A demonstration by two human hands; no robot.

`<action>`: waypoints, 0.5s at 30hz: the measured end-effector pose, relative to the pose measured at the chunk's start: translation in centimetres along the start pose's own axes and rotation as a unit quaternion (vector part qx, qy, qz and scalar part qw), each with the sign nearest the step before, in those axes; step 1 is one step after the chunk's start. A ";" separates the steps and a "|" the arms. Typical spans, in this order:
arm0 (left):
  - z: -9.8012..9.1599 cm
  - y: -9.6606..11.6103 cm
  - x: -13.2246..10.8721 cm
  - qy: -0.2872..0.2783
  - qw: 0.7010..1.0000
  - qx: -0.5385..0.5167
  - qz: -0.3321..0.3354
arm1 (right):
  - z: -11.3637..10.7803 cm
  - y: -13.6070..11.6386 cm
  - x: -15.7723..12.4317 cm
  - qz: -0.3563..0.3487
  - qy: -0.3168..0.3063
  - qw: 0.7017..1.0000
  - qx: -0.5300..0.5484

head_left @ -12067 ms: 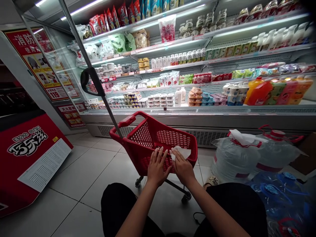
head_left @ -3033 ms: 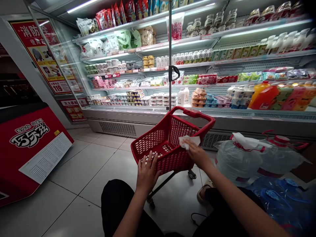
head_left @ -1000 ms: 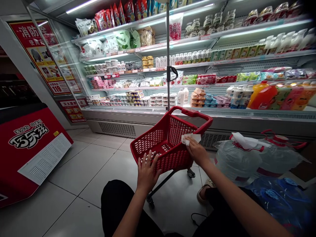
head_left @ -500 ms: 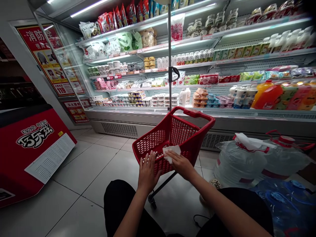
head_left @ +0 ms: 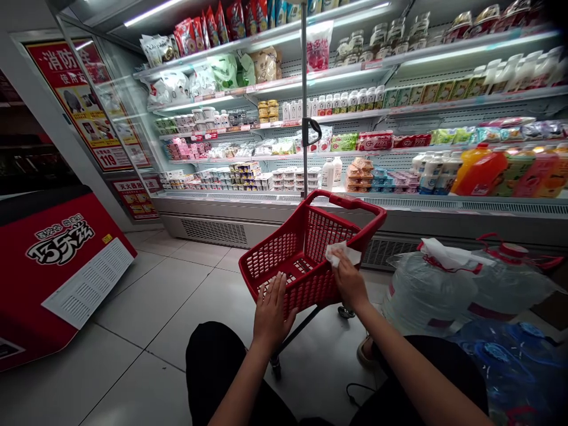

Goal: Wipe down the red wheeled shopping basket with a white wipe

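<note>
A red plastic shopping cart (head_left: 270, 254) stands right in front of me, its basket open at the top and its handle toward the upper right. My left hand (head_left: 271, 310) lies with fingers stretched over the near rim of the basket, holding nothing. In my right hand (head_left: 349, 281) is a white wipe (head_left: 350, 254), pressed against the near side of the cart at the rim, close to where the handle rises. The fingertips of the right hand rest on the wipe. The inside of the basket holds nothing that I can see.
Behind the cart runs a lit refrigerated display (head_left: 222, 204) with shelves of dairy and drinks. A red chest freezer (head_left: 89, 254) stands at left. Large water jugs (head_left: 428, 290) and blue water bottles (head_left: 501, 367) crowd the right. A black cable (head_left: 355, 393) lies on the tiled floor.
My right hand has slid the wipe to the right and up along the cart's near rim. The left hand has shifted slightly right on the rim.
</note>
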State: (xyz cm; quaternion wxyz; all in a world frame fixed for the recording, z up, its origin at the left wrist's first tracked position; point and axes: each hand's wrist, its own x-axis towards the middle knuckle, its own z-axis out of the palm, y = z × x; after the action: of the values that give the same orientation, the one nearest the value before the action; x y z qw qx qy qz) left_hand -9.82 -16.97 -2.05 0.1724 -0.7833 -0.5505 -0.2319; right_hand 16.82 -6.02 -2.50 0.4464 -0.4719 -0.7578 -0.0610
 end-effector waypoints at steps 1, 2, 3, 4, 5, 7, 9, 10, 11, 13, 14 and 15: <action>0.0 0.1 0.0 -0.001 1.000 -0.003 0.002 | 0.5 -1.3 -0.3 -0.021 -0.017 1.000 -0.001; 0.1 0.2 0.0 -0.001 1.000 -0.005 0.005 | 0.9 -2.6 -0.6 -0.045 -0.039 0.998 -0.002; 0.1 0.3 0.0 -0.001 1.000 -0.005 0.006 | 1.3 -4.0 -1.0 -0.065 -0.058 0.996 -0.004; 0.2 0.4 0.0 0.000 1.000 -0.003 0.008 | 1.6 -5.4 -1.4 -0.084 -0.077 0.993 -0.007; 0.3 0.4 0.0 0.001 1.000 0.000 0.008 | 1.9 -6.7 -1.8 -0.102 -0.095 0.990 -0.007; 0.4 0.5 0.0 0.005 1.000 0.012 0.006 | 2.3 -8.8 -2.5 -0.132 -0.118 0.984 -0.001; 0.3 0.6 -0.1 0.009 1.000 0.026 0.002 | 2.4 -9.7 -2.9 -0.161 -0.127 0.979 0.009; 0.3 0.6 -0.1 0.009 0.999 0.032 0.001 | 2.2 -9.5 -3.0 -0.177 -0.130 0.976 0.013; 0.2 0.7 -0.2 0.009 0.999 0.037 -0.001 | 1.9 -9.0 -2.9 -0.190 -0.133 0.973 0.015; 0.0 0.9 -0.2 0.006 0.999 0.043 -0.005 | 1.1 -6.9 -2.3 -0.195 -0.135 0.972 0.011; -0.1 1.0 -0.2 0.005 0.999 0.045 -0.008 | 0.5 -5.5 -1.9 -0.183 -0.131 0.974 0.005; -0.3 1.1 -0.2 0.005 0.999 0.045 -0.012 | -0.1 -4.1 -1.5 -0.162 -0.123 0.979 -0.004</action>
State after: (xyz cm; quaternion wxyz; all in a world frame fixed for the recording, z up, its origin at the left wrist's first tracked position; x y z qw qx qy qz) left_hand -8.90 -17.62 -1.95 0.2073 -0.7669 -0.5690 -0.2124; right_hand 13.93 -9.35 -2.21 0.3321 -0.3488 -0.8731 -0.0765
